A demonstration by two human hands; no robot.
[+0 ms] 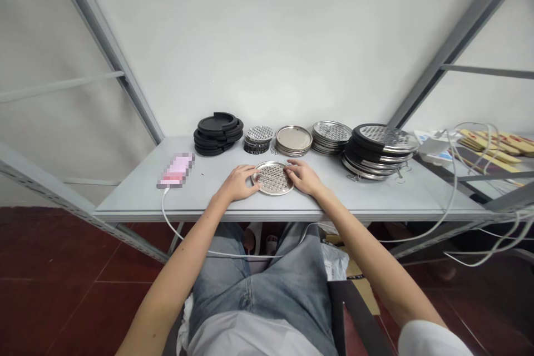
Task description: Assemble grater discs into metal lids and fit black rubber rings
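Note:
A round metal disc with a raised, perforated grater surface lies on the grey table, close to its front edge. My left hand grips the disc's left rim, thumb at the lower left and fingers along the upper left. On the right side, my right hand holds the rim with its fingers and thumb. Behind the disc stand a stack of plain metal discs, a small stack of grater discs and a larger stack of perforated discs.
Black rings are piled at the back left. Black-edged graters with hooks stack up at the right. A phone with a white cable lies at the left. Metal shelf posts flank the table.

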